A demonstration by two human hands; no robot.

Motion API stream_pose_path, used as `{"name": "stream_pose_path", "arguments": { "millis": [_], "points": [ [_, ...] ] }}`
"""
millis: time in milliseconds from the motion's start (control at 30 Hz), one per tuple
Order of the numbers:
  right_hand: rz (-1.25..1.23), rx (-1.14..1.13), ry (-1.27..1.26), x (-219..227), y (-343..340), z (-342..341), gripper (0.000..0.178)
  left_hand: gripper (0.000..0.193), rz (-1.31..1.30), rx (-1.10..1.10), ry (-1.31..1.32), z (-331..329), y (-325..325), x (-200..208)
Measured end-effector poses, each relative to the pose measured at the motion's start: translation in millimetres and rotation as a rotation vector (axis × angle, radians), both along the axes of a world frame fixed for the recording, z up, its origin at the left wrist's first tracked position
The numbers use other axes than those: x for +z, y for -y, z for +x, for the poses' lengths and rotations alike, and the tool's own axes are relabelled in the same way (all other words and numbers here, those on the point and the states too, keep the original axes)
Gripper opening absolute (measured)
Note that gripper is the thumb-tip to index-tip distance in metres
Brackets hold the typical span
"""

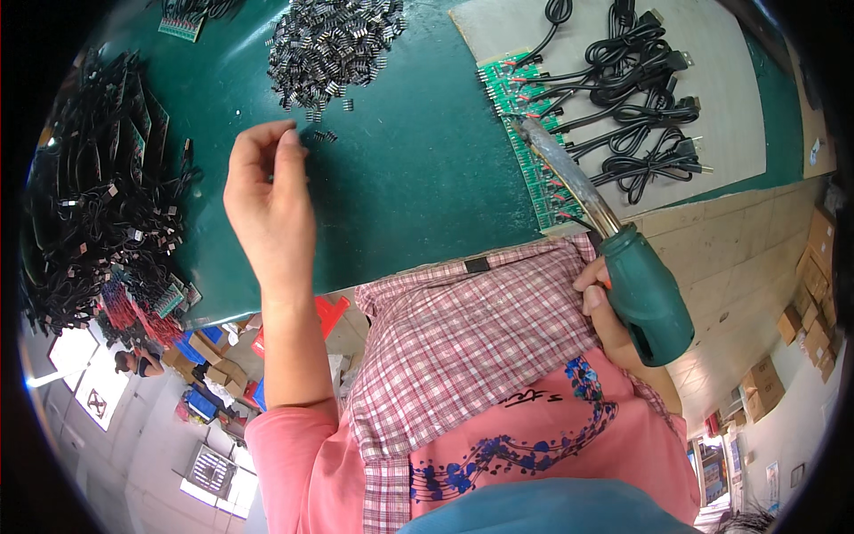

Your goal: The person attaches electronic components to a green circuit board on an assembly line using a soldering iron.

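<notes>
My left hand (271, 200) is over the green work mat (409, 160), thumb and forefinger pinched together. Whatever is between their tips is too small or hidden to make out. Close beside the fingertips lie a few small black connectors (326, 136). My right hand (594, 289) grips a soldering iron (649, 294) with a green handle; the handle hides part of that hand. Its metal barrel slants up and left, the tip over a strip of green circuit boards (525, 151). Black cables (632, 80) with red wire ends run right from the boards.
A heap of small black connectors (334, 44) lies at the far middle. Bundled cables and boards (107, 205) are piled at the left. A grey sheet (729, 107) lies under the cables. Boxes (765, 392) and a person (138, 360) show beyond the table.
</notes>
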State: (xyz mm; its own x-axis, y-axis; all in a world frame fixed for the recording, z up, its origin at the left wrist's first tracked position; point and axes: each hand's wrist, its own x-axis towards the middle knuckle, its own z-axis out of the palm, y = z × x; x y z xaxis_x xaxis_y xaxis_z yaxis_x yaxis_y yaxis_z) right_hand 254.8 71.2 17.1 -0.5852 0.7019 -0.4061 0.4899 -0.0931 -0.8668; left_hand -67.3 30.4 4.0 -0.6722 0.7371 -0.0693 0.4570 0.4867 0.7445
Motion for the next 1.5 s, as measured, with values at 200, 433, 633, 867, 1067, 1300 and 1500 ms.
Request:
{"name": "stream_pose_path", "arguments": {
  "millis": [200,433,633,867,1067,1300,1500],
  "points": [
    [-0.145,-0.149,-0.038,8.4,-3.4,-2.3,0.009,0.012,-0.045,-0.015,-0.141,-11.1,24.2,-4.4],
    [-0.161,-0.231,-0.066,11.4,1.6,-6.6,0.009,0.012,0.035,-0.192,-0.317,0.1,14.1,-4.8],
    [-0.150,-0.194,-0.060,12.4,0.3,-6.6,0.010,0.017,-0.033,-0.481,-0.692,3.4,1.2,-6.5],
    [-0.233,-0.255,-0.078,17.8,-2.3,-20.5,0.014,0.006,-0.050,-0.135,1.021,45.8,-2.3,25.1],
    [0.187,-0.117,-0.215,-3.5,-12.3,-59.2,0.019,0.008,-0.085,-0.224,1.378,86.7,-1.7,18.2],
    [0.253,-0.038,-0.135,-2.8,-12.7,-62.6,0.023,0.005,-0.220,-0.370,1.125,85.9,-1.7,25.9],
    [0.306,0.052,-0.151,-15.8,-8.4,-55.6,0.028,0.005,-0.199,-0.499,1.030,71.7,-5.3,22.7]
  ]
}}
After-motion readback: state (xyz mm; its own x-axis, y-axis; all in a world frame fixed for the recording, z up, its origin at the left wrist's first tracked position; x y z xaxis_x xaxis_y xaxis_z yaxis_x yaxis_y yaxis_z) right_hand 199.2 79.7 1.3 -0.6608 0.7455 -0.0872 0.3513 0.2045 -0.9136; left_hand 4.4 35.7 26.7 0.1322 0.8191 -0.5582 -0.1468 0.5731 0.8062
